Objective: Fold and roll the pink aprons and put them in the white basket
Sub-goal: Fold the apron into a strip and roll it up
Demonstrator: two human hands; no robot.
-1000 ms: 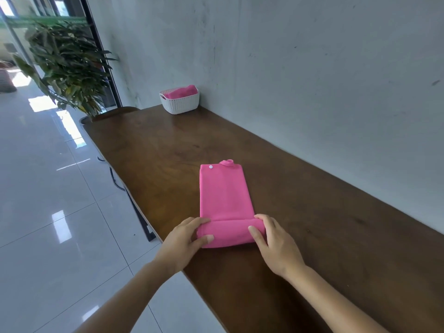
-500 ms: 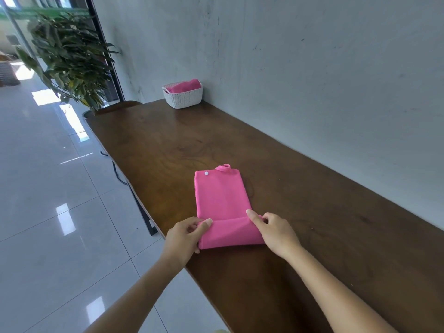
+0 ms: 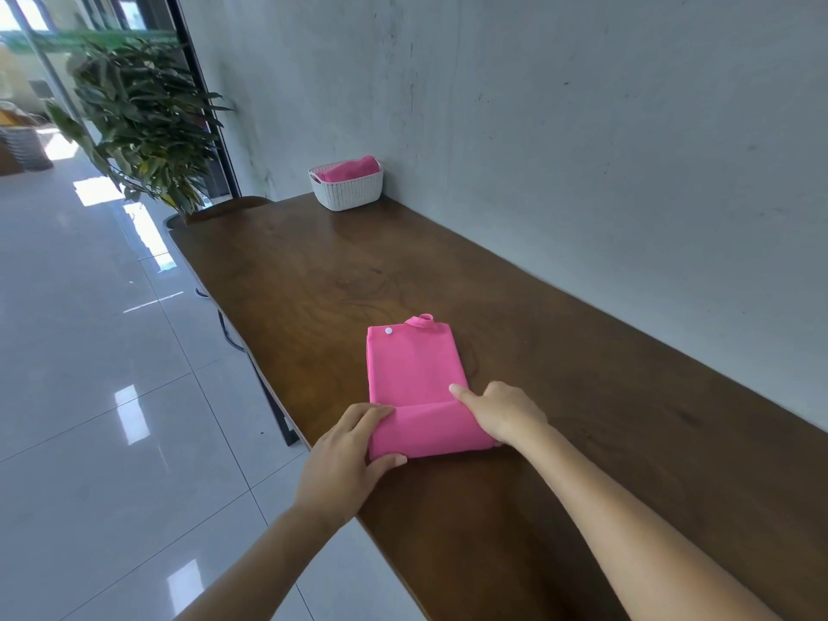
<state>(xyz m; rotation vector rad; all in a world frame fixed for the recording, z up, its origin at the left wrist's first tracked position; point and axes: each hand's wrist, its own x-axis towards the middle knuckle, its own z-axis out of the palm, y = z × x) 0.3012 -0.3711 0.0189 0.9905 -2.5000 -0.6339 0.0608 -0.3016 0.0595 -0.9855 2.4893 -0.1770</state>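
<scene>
Between both hands' fingers (image 3: 381, 412): rolled end of pink apron (image 3: 414, 378)

A long dark wooden table (image 3: 493, 280) runs ahead of me along a grey wall (image 3: 582, 127). A leafy potted plant (image 3: 143, 127) stands past its far end, and glossy white floor tiles (image 3: 89, 396) lie to my left.

Bare forearms (image 3: 627, 508), bare left hand (image 3: 345, 459) and right hand (image 3: 506, 414).
</scene>
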